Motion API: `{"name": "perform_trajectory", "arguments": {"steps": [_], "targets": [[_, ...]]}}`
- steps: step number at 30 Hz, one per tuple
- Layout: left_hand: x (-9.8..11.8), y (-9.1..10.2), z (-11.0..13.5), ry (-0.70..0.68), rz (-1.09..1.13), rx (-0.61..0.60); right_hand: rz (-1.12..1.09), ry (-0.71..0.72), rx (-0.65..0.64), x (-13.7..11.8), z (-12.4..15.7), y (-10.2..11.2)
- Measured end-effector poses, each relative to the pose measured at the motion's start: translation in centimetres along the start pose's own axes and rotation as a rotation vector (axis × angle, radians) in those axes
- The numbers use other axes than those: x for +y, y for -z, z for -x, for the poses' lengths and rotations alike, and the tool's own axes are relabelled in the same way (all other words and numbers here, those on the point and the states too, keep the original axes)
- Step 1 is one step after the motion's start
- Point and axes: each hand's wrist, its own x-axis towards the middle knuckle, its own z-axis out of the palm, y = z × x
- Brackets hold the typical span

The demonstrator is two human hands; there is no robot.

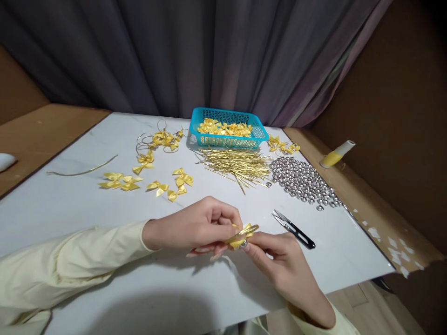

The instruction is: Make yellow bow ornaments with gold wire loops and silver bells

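Observation:
My left hand (195, 228) and my right hand (279, 265) meet over the white table (70, 209), near its front edge. Both pinch a small yellow ribbon bow (239, 239) with a gold wire tie looped across it; a small silver bead shows under the bow. Fingers of both hands are closed around the piece. Black thread snips (293, 228) lie just right of my hands.
A blue basket (225, 139) of yellow bows stands at the back. In front of it lie a pile of gold wire ties (237, 165) and a spread of silver beads (302, 181). Loose bows (146, 181) and finished looped bows (160, 139) lie to the left. A yellow-white tube (337, 154) rests at right.

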Motion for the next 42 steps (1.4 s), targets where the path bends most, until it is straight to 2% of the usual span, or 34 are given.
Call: {"name": "perform_trajectory", "arguments": {"steps": [9,18,26,28,31,34,36,37,39,42], "targets": [[0.6,0.1,0.4,0.039,-0.15,0.041,0.118,0.06,0.068,-0.2,0.3,-0.4],[0.9,0.1,1.0,-0.229,-0.446,0.072,0.128,0.144,0.065,-0.6,1.1,0.2],[0.9,0.0,1.1,-0.229,-0.535,0.031,0.098,0.176,0.061,-1.1,0.7,0.0],[1.1,0.1,1.1,-0.242,-0.57,0.046,0.057,0.139,0.089,-1.2,0.6,-0.2],[1.5,0.3,1.3,-0.298,-0.678,0.114,-0.053,-0.001,0.151,-1.1,0.8,-0.1],[1.7,0.6,1.5,-0.334,-0.752,0.174,-0.282,-0.174,0.143,-1.0,1.3,0.3],[1.8,0.7,1.6,-0.343,-0.78,0.191,-0.387,-0.216,0.138,-1.0,1.6,0.7],[1.8,0.8,1.6,-0.344,-0.798,0.2,-0.376,-0.197,0.161,-1.1,1.7,1.0],[1.8,0.7,1.7,-0.346,-0.836,0.216,-0.221,-0.071,0.261,-1.4,1.8,1.5],[1.7,0.3,1.7,-0.351,-0.886,0.224,0.167,0.235,0.363,-2.3,1.4,2.2]]}}
